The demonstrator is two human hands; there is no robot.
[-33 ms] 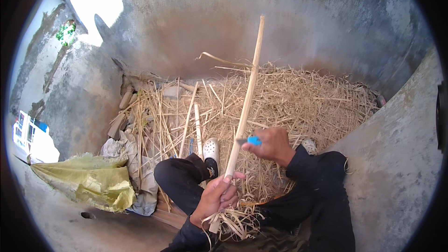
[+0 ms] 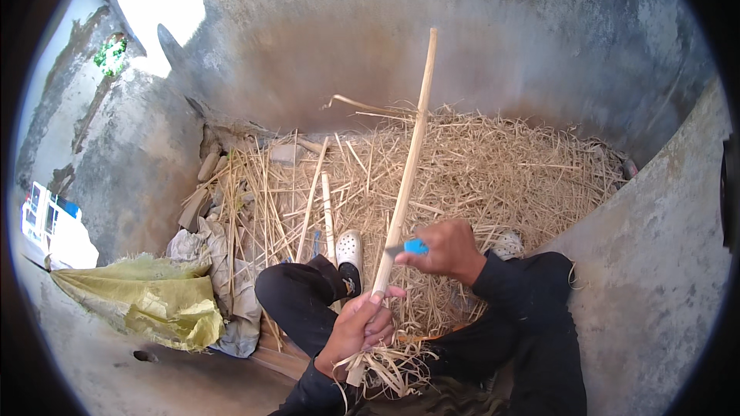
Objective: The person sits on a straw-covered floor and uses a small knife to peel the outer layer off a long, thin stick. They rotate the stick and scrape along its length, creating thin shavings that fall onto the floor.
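Note:
A long pale wooden stick (image 2: 411, 162) slants up and away from my lap, its far end rising before the wall. Near its lower end my left hand (image 2: 362, 325) is wrapped round it. My right hand (image 2: 449, 248) grips a knife (image 2: 415, 246) with a blue handle, and the dark blade touches the stick a little above my left hand. Thin curled shavings (image 2: 397, 366) bunch below my left hand at the stick's near end. A long shaving (image 2: 362, 105) hangs off to the left from the upper part of the stick.
A thick layer of shavings (image 2: 509, 173) covers the floor up to the concrete wall (image 2: 493, 38). Loose thin sticks (image 2: 312, 199) lie at left, near a yellow-green woven sack (image 2: 146, 296). My left foot wears a white clog (image 2: 348, 248). Another concrete wall (image 2: 647, 285) slopes at right.
My right hand and the knife have slid slightly down along the stick, toward my left hand. My left hand and the stick look almost unmoved.

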